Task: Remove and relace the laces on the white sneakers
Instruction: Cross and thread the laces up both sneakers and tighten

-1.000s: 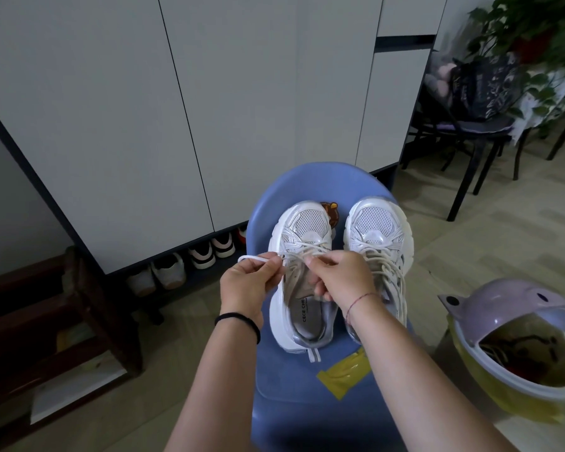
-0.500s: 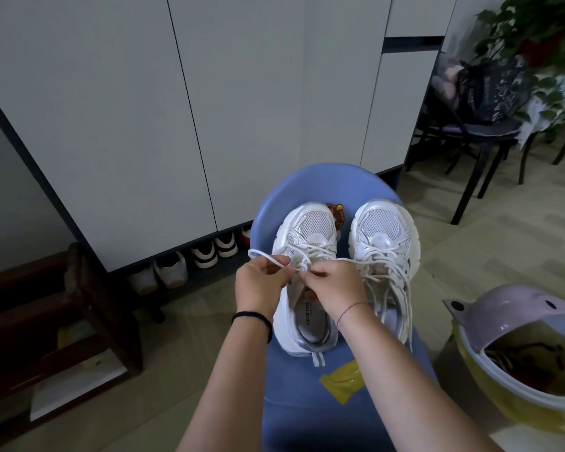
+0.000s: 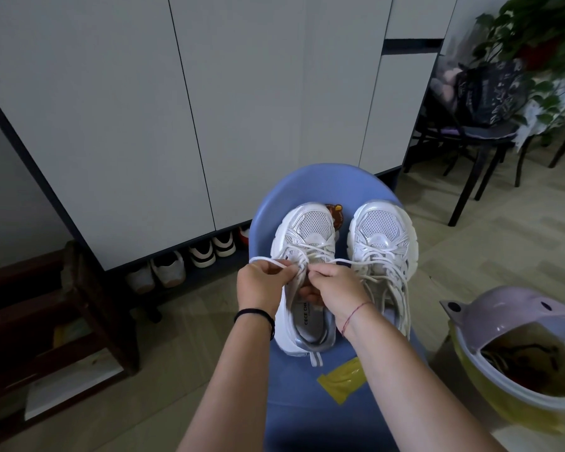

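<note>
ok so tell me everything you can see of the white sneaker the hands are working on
The white mesh-toed sneaker stands on its sole on the blue plastic chair, toe pointing away. Chunky white sole, silvery overlays, grey heel with a striped pull tab, printed insole showing. Its thin white lace crosses the front eyelets loosely; the left hand and right hand each pinch a strand of it.

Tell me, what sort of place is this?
Likely a home entryway: a tall white cabinet with pairs of shoes stored underneath, and a leafy houseplant near a dark chair.
</note>
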`<state>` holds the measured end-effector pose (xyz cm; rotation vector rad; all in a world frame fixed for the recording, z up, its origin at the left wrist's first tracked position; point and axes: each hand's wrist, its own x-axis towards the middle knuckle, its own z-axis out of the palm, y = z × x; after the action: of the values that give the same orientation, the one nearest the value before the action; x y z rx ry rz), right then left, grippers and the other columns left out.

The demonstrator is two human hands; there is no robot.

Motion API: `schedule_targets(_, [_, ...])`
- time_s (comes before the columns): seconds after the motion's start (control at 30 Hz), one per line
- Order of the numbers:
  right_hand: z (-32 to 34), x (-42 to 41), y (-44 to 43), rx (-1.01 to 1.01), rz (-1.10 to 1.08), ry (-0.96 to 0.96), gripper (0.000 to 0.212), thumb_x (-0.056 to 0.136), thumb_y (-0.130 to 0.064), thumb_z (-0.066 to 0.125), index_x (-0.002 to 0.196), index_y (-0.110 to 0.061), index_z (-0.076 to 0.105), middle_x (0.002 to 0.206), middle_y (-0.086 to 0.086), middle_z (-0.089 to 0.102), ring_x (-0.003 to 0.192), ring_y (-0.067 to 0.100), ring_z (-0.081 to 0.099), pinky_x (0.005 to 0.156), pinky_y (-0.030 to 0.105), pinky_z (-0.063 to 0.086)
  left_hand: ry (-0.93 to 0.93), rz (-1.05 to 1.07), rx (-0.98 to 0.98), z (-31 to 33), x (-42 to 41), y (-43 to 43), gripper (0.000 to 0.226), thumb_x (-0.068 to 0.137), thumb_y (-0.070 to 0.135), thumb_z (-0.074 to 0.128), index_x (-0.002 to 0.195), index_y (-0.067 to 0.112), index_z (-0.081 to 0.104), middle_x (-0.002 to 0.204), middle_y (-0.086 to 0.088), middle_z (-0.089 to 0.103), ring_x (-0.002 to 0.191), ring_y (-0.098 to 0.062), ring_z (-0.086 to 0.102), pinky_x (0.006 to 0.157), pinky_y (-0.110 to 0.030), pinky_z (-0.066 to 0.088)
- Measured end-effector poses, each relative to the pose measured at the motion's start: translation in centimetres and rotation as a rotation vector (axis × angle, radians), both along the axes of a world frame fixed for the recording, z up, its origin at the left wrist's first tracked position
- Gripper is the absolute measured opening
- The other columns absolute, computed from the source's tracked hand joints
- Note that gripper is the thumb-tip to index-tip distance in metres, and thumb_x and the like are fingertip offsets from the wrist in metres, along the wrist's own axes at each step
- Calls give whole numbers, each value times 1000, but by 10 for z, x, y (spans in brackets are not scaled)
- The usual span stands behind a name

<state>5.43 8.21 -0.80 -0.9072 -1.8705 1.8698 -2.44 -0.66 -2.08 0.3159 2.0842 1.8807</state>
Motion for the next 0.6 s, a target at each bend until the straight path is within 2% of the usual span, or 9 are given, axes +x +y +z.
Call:
schedule_targets(0.07, [0,0,0,3,1,-10,33,96,0,47,79,-16,70,63,5,63,53,13,58,62,25,51,-48,-2,28,-3,0,1,16,76,9,80,64,9,70,66,14,69,60,4,62,58,-12,46])
schedule_targets(0.2, [-1,1,1,4,-22,-37,23,95,-7,52,81,-13,69,59,2,62,48,8,56,43,16,43,-154,-76,86,-4,3,3,20,79,17,79,69,6,66,67,7,65,61,-4,59,63,-16,47])
schedule_targets(0.27, [-1,0,1,14,-44,-56,24,94,-8,55,75,-14,66,59,3,62,51,11,56,42,16,42,-155,-130,93,-4,6,2,18,79,18,80,77,5,67,73,1,68,60,-3,62,60,-14,48])
schedule_targets(0.33, [0,-1,1,44,-57,-75,28,94,-7,54,72,-18,65,64,2,63,58,15,59,49,21,47,-97,-141,39,-7,8,-1,27,73,21,84,90,6,69,87,-4,72,78,-10,69,70,-18,53])
schedule_targets(0.4, [2,1,0,102,-64,-93,29,95,-8,52,71,-20,64,66,1,64,62,16,60,57,26,51,-5,-123,-50,-11,8,-3,29,72,24,85,92,9,71,92,-4,73,89,-15,69,79,-23,54])
schedule_targets(0.53, [4,2,0,415,-44,-184,24,95,-13,53,77,-9,69,66,3,66,65,21,64,69,37,57,221,-101,-152,-9,12,-5,11,83,25,75,86,15,77,77,7,72,76,-7,65,67,-16,48])
schedule_targets(0.6, [6,6,-1,505,-81,-220,21,94,-12,51,82,-7,68,74,5,68,71,24,66,71,38,57,241,-89,-149,-9,13,-5,17,88,28,71,81,14,77,61,13,65,59,0,56,60,-16,42])
